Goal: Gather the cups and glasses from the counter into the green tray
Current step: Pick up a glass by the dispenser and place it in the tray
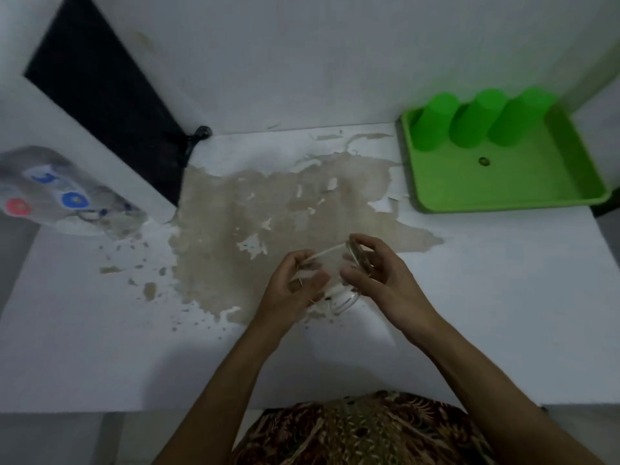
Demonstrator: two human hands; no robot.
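I'm looking down at a clear glass mug (330,270) held on its side over the worn patch (268,213) of the white counter (84,330). It is see-through and hard to trace; the rim shows as a dark ring on the right, and a curved handle hangs below. The left hand (295,283) curls round the left end of the mug, thumb in front, fingers wrapped behind. The right hand (379,266) pinches the rim end, thumb on the near side and fingers arched over the top. Both hands are closed on it, neither spread. The mug sits right between them, touching both, its handle dropping just under the right thumb. I can't tell whether it touches the counter or hangs clear of it.

Well off to the upper right sits the green tray (570,182), on the far corner of the counter against the wall (302,62). Three green cups (476,119) stand upside down in a row along its back edge, close together. A small dark spot (483,161) marks the tray floor in front of them. At the far left I see a blurred clear bottle (60,196) with blue and red round marks, beside a dark panel (100,82). Patterned brown cloth (362,431) fills the bottom edge.
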